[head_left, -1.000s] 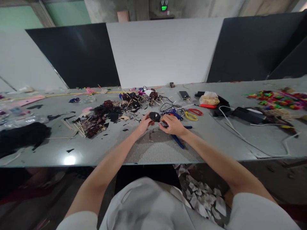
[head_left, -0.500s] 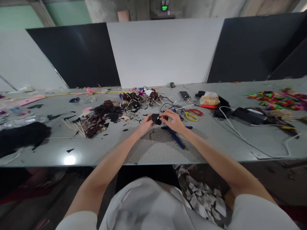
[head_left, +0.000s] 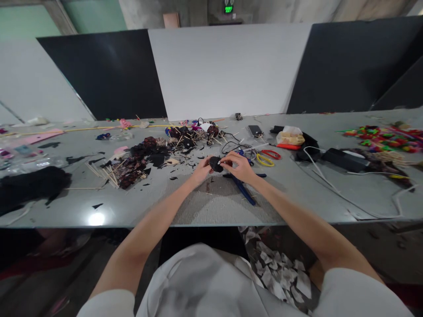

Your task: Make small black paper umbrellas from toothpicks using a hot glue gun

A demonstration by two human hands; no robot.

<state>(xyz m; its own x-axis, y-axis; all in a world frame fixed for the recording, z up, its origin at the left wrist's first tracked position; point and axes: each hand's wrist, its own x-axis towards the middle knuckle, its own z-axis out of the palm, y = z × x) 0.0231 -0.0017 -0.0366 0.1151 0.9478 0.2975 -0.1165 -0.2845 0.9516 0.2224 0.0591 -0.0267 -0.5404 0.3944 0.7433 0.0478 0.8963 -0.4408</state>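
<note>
Between my hands, above the table, is a small round black piece (head_left: pixel 216 164) with a tiny white spot on its right side. My left hand (head_left: pixel 201 171) grips its left edge with fingers and thumb. At its right side, my right hand (head_left: pixel 238 166) has thumb and forefinger pinched against the white spot; whether that spot is a separate bit I cannot tell. Dark blue-handled pliers (head_left: pixel 243 189) lie on the table under my right hand. Just beyond are scissors with red and yellow handles (head_left: pixel 266 158).
Left of my hands lie dark crumpled pieces with thin sticks (head_left: pixel 127 171) and black scraps. Farther back are several dark balls with sticks (head_left: pixel 188 134). A phone (head_left: pixel 255 131), an orange-handled tool (head_left: pixel 286 146), a black box (head_left: pixel 345 159) and a white cable (head_left: pixel 330 189) are on the right.
The round black piece has turned slightly between my fingers, showing a broader face. Both hands stay in nearly the same place.
</note>
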